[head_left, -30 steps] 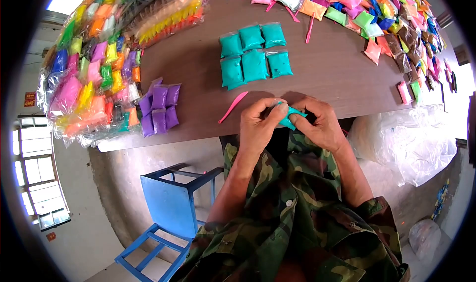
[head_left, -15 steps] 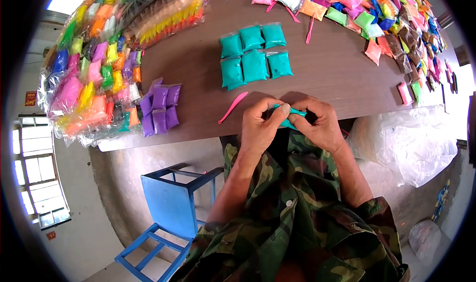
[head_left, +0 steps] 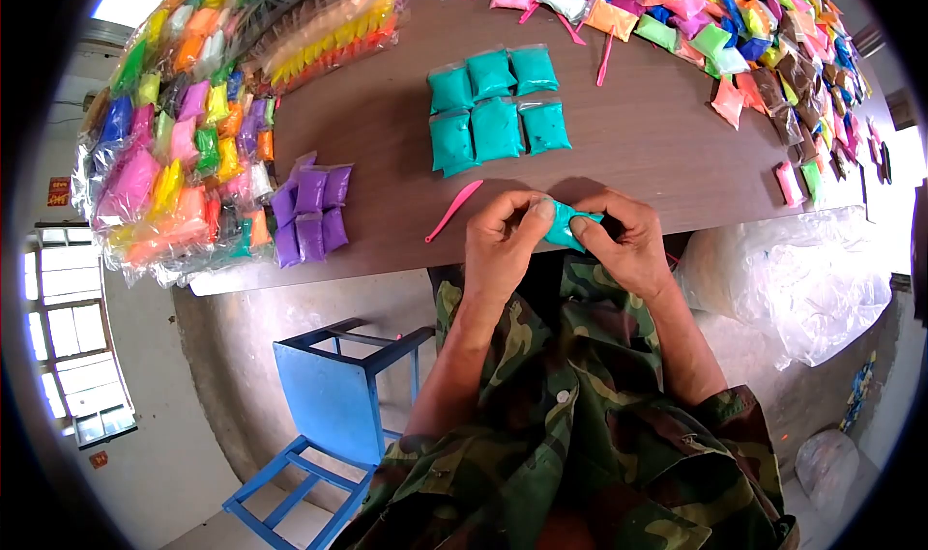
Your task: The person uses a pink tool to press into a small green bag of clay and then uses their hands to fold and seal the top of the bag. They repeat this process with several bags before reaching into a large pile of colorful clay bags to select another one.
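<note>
Between my two hands, at the table's front edge, is a small teal packet (head_left: 565,229) of soft, clay-like stuff. My left hand (head_left: 507,233) pinches its left end between thumb and fingers. On the other end, my right hand (head_left: 621,238) grips it, the thumb pressed on the packet's face. The fingers hide parts of both ends. Beyond my hands, several teal packets (head_left: 497,128) lie in two rows on the table. A pink plastic knife-shaped tool (head_left: 454,210) rests just left of my left hand.
Purple packets (head_left: 310,212) lie left, beside a heap of bagged colourful packets (head_left: 184,163). Loose mixed packets (head_left: 710,36) cover the far right of the brown table (head_left: 377,134). A blue chair (head_left: 329,405) stands below left; clear plastic bags (head_left: 788,279) hang at the right.
The teal packet has turned so that more of its face shows between my hands. My left hand has shifted slightly left, and its thumb has moved off the packet's middle.
</note>
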Tool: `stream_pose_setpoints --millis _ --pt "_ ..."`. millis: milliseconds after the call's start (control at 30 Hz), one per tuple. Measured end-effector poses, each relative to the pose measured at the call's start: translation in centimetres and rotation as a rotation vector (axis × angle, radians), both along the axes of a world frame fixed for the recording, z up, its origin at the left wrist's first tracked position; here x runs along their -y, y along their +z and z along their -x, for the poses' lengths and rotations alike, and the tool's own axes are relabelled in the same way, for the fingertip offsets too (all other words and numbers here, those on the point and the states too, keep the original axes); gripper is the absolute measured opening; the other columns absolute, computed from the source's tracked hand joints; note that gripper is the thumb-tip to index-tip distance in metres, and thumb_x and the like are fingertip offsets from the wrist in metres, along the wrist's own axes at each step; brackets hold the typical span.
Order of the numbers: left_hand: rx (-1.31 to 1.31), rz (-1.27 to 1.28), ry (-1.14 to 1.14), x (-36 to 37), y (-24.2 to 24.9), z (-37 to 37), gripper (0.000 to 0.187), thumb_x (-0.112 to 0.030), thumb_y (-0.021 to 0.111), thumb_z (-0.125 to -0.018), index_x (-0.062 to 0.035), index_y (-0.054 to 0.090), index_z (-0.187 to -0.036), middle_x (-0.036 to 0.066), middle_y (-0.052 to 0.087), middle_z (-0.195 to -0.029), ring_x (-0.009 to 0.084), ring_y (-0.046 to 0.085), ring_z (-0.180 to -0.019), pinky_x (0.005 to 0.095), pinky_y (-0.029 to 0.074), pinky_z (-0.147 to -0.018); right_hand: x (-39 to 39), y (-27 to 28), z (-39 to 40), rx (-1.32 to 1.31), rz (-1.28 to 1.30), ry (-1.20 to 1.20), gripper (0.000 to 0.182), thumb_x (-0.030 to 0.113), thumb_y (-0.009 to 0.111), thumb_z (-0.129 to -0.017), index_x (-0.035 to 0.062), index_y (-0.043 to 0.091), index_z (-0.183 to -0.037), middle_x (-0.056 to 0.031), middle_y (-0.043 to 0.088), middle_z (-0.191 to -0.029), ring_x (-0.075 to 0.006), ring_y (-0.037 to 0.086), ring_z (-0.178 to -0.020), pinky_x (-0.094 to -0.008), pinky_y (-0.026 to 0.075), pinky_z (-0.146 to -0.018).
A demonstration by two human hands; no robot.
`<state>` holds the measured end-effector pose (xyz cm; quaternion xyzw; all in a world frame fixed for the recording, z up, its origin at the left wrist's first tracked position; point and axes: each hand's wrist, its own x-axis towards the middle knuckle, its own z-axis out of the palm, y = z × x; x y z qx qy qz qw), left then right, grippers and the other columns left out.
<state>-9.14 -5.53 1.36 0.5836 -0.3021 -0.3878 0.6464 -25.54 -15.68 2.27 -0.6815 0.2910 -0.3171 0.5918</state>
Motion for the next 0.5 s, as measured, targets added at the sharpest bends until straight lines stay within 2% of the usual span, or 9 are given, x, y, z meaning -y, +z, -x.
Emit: stream_pose_setpoints --millis 133,200,267,367,433,500 --pt "-0.009 0.017 0.036 0.0 -0.5 0.1 0.019 -0.016 0.075 -0.103 0.0025 0.074 -0.106 -0.004 0.070 -0.091 0.0022 0.059 -0.083 0.0218 0.048 -0.071 0.1 -0.5 -0.2 0.007 0.096 -0.012 0.011 0.008 0.076 -0.092 0.0017 0.077 -0.102 -0.0010 0.064 -0.084 -0.0067 0.052 -0.073 -0.0270 0.041 -0.063" --pt "-0.107 0.063 0.073 0.4 -0.5 0.6 0.020 -0.017 0.075 -0.103 0.0027 0.074 -0.107 -0.004 0.070 -0.091 0.0021 0.058 -0.083 0.0217 0.048 -0.071 -0.1 -0.7 0.0 -0.022 -0.078 -0.034 0.014 0.009 0.078 -0.092 0.0012 0.077 -0.104 -0.0010 0.063 -0.083 -0.0068 0.052 -0.073 -0.0271 0.041 -0.063" --pt "-0.205 0.111 0.110 0.5 -0.3 0.7 0.021 -0.017 0.076 -0.103 0.0029 0.073 -0.107 -0.004 0.070 -0.090 0.0020 0.058 -0.083 0.0216 0.048 -0.071 -0.2 -0.7 0.0 0.001 -0.103 -0.037 0.016 0.010 0.078 -0.093 0.0010 0.077 -0.105 -0.0004 0.063 -0.084 -0.0066 0.052 -0.073 -0.0270 0.041 -0.063" --pt "-0.110 0.035 0.065 0.2 0.3 0.2 0.021 -0.017 0.076 -0.102 0.0026 0.074 -0.109 -0.004 0.069 -0.090 0.0021 0.057 -0.081 0.0213 0.048 -0.071 0.0 -1.2 0.3 0.035 -0.150 -0.026 0.017 0.012 0.078 -0.095 0.0005 0.076 -0.109 0.0014 0.062 -0.084 -0.0058 0.051 -0.074 -0.0263 0.041 -0.064" --pt "0.057 -0.057 -0.098 -0.1 1.3 0.2 0.016 -0.016 0.074 -0.104 -0.0007 0.074 -0.111 -0.003 0.071 -0.094 0.0026 0.058 -0.079 0.0213 0.045 -0.069 0.0 -1.2 0.3 0.043 -0.175 -0.016 0.018 0.012 0.078 -0.097 0.0003 0.075 -0.110 0.0026 0.062 -0.085 -0.0054 0.050 -0.074 -0.0255 0.041 -0.064" --pt "0.069 -0.054 -0.113 -0.1 0.9 0.1 0.020 -0.018 0.075 -0.104 -0.0003 0.074 -0.114 -0.002 0.071 -0.092 0.0032 0.059 -0.078 0.0220 0.047 -0.068 0.1 -0.8 0.1 0.081 -0.172 -0.033 0.019 0.012 0.077 -0.099 -0.0001 0.074 -0.113 0.0044 0.060 -0.083 -0.0046 0.049 -0.073 -0.0240 0.041 -0.064"
